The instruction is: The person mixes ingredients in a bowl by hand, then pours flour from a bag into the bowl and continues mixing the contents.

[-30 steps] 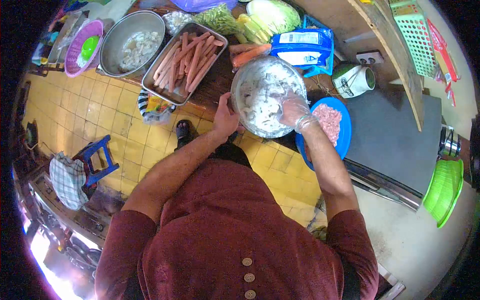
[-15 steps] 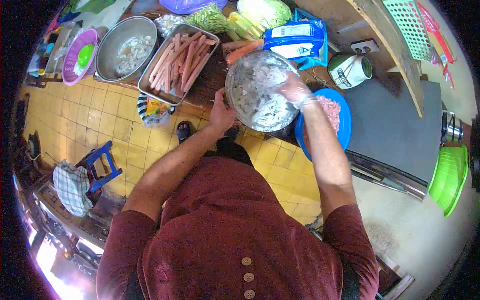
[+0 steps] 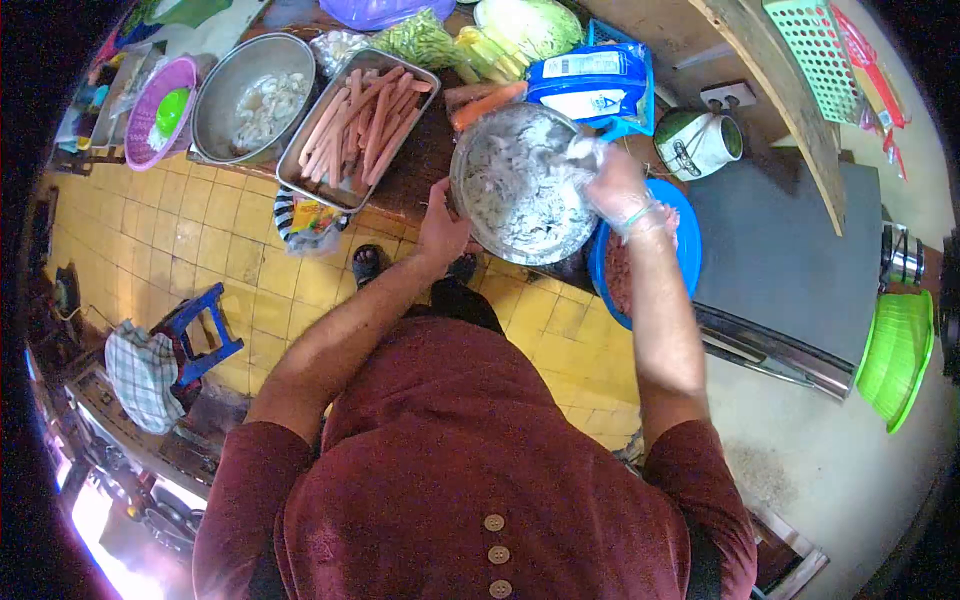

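A round metal bowl (image 3: 482,225) holds a white floury mixture (image 3: 535,195), patchy with wetter grey spots. At the bowl's left side, my left hand (image 3: 441,222) grips the rim. My right hand (image 3: 618,188), in a clear plastic glove, is over the bowl's right edge. Its fingers are whitened and smeared by motion, so whether they hold anything does not show. Partly under my right forearm stands a blue basin (image 3: 690,245) with pink minced meat (image 3: 620,270) in it.
Left of the bowl are a metal tray (image 3: 287,172) of sausages (image 3: 365,125) and a grey pot (image 3: 205,110) with pale pieces in liquid. Behind lie carrots (image 3: 490,103), a cabbage (image 3: 530,25) and a blue-and-white packet (image 3: 585,80). A white-green container (image 3: 695,150) stands at right.
My right hand has moved right and slightly toward me, from inside the bowl to its right edge. My left hand stays on the rim.
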A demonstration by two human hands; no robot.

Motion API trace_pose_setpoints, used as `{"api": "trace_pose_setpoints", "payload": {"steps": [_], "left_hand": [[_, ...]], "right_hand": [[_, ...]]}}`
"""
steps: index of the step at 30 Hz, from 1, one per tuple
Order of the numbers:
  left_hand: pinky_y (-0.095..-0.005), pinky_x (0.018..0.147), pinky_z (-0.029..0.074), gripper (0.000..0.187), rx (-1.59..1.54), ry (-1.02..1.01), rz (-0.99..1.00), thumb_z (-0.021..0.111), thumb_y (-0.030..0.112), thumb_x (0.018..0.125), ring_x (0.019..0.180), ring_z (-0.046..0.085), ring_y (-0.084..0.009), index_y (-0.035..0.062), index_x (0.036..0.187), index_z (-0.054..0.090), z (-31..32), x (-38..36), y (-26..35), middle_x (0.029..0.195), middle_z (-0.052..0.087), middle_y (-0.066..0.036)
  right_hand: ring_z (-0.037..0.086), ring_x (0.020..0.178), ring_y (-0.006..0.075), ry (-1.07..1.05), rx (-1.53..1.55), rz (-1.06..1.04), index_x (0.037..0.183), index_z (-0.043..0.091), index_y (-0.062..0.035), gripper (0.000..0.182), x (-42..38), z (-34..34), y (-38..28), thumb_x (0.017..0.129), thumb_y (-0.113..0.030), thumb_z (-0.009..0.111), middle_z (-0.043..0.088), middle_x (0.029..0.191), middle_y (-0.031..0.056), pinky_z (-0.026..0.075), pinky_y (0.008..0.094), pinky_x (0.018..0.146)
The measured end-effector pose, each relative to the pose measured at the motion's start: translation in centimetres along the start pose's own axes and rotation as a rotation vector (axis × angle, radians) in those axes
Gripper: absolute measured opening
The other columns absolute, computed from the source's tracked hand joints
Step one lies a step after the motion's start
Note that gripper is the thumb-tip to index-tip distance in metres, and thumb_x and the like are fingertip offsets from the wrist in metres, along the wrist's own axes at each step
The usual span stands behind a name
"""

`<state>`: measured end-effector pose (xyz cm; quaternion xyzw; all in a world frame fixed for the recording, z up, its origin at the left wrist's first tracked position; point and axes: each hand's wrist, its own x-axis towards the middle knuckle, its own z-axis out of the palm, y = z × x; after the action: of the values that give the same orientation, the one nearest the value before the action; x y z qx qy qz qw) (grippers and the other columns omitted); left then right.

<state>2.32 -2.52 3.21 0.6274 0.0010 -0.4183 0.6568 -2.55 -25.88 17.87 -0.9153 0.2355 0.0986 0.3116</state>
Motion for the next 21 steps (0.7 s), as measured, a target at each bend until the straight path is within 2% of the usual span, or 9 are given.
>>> {"api": "trace_pose_setpoints", "payload": {"steps": [2, 3, 4, 7, 10, 12, 13, 17, 21], "left_hand": [[-0.0363, 0.062, 0.063, 0.069, -0.009, -0.002, -0.047, 0.057, -0.004, 0.089, 0.088, 0.066, -0.0235, 0.0146, 0.145, 0.02, 0.1, -0.6, 1.1, 0.111, 0.057, -0.014], [-0.0363, 0.062, 0.063, 0.069, -0.01, 0.001, -0.048, 0.057, -0.004, 0.089, 0.088, 0.066, -0.0235, 0.0146, 0.145, 0.02, 0.1, -0.4, 0.7, 0.111, 0.057, -0.014], [-0.0361, 0.062, 0.063, 0.069, -0.024, -0.003, -0.037, 0.057, -0.004, 0.089, 0.088, 0.066, -0.0235, 0.0144, 0.145, 0.02, 0.2, 0.0, 0.0, 0.113, 0.057, -0.015], [-0.0359, 0.061, 0.063, 0.069, -0.046, -0.013, 0.002, 0.057, -0.004, 0.089, 0.088, 0.066, -0.0237, 0.0141, 0.144, 0.021, 0.1, 0.1, -1.4, 0.116, 0.057, -0.015], [-0.0364, 0.062, 0.063, 0.07, -0.069, -0.047, 0.084, 0.059, -0.003, 0.088, 0.089, 0.066, -0.0239, 0.0139, 0.144, 0.02, -0.1, 0.6, -1.3, 0.12, 0.057, -0.015], [-0.0368, 0.062, 0.063, 0.071, -0.09, -0.09, 0.143, 0.06, -0.002, 0.088, 0.091, 0.066, -0.024, 0.014, 0.145, 0.02, 0.4, -0.2, -0.3, 0.123, 0.056, -0.016], [-0.0367, 0.062, 0.062, 0.071, -0.05, -0.056, 0.03, 0.061, -0.001, 0.088, 0.089, 0.066, -0.023, 0.0145, 0.144, 0.021, 0.4, -0.6, 1.0, 0.119, 0.057, -0.014], [-0.0351, 0.057, 0.061, 0.069, 0.041, 0.021, -0.096, 0.061, 0.001, 0.088, 0.079, 0.065, -0.0196, 0.0159, 0.144, 0.024, 0.0, -0.4, -0.3, 0.103, 0.058, -0.008], [-0.0347, 0.054, 0.061, 0.067, 0.014, 0.055, -0.053, 0.061, 0.001, 0.089, 0.074, 0.063, -0.0184, 0.0167, 0.143, 0.026, 0.3, -0.1, -0.7, 0.094, 0.055, -0.006]], "right_hand": [[0.063, 0.11, 0.0331, -0.124, -0.182, 0.049, 0.136, 0.05, -0.0059, 0.068, -1.1, 4.1, 0.6, 0.082, -0.038, 0.075, 0.066, 0.117, 0.0201, 0.046, 0.0419, 0.096], [0.054, 0.121, 0.0401, -0.075, -0.153, -0.2, 0.147, 0.036, -0.0069, 0.089, -0.8, 8.3, 3.9, 0.078, -0.05, 0.075, 0.058, 0.129, 0.0238, 0.039, 0.044, 0.105], [0.045, 0.127, 0.0477, -0.234, -0.382, -0.013, 0.153, 0.022, -0.0069, 0.107, -0.9, 9.8, 1.9, 0.073, -0.055, 0.076, 0.046, 0.139, 0.0312, 0.033, 0.0458, 0.111], [0.043, 0.126, 0.0518, -0.013, -0.485, 0.167, 0.154, 0.014, -0.0062, 0.119, 0.4, 14.9, 1.5, 0.068, -0.058, 0.078, 0.04, 0.138, 0.0383, 0.033, 0.0484, 0.111], [0.043, 0.128, 0.0496, 0.268, -0.577, 0.122, 0.155, 0.014, -0.0082, 0.117, 2.9, 17.0, 3.9, 0.068, -0.055, 0.077, 0.038, 0.137, 0.0415, 0.036, 0.0463, 0.109], [0.041, 0.129, 0.0496, -0.158, -0.706, 0.116, 0.152, 0.031, -0.0212, 0.096, 3.3, 12.6, 1.5, 0.071, -0.044, 0.078, 0.035, 0.149, 0.0266, 0.036, 0.0492, 0.109], [0.054, 0.12, 0.0406, 0.19, -0.353, 0.276, 0.14, 0.05, -0.0136, 0.073, 4.6, 14.0, 3.2, 0.074, -0.031, 0.076, 0.048, 0.143, 0.0193, 0.044, 0.0437, 0.102], [0.067, 0.098, 0.0225, 0.197, 0.184, -0.152, 0.118, 0.063, -0.0023, 0.042, 5.4, 9.1, 6.2, 0.077, -0.009, 0.068, 0.07, 0.111, 0.013, 0.05, 0.0369, 0.092], [0.068, 0.088, 0.0193, -0.052, 0.233, -0.073, 0.108, 0.068, -0.0012, 0.03, 2.0, 1.0, 0.1, 0.078, -0.005, 0.066, 0.072, 0.1, 0.0108, 0.053, 0.0337, 0.083]]}}
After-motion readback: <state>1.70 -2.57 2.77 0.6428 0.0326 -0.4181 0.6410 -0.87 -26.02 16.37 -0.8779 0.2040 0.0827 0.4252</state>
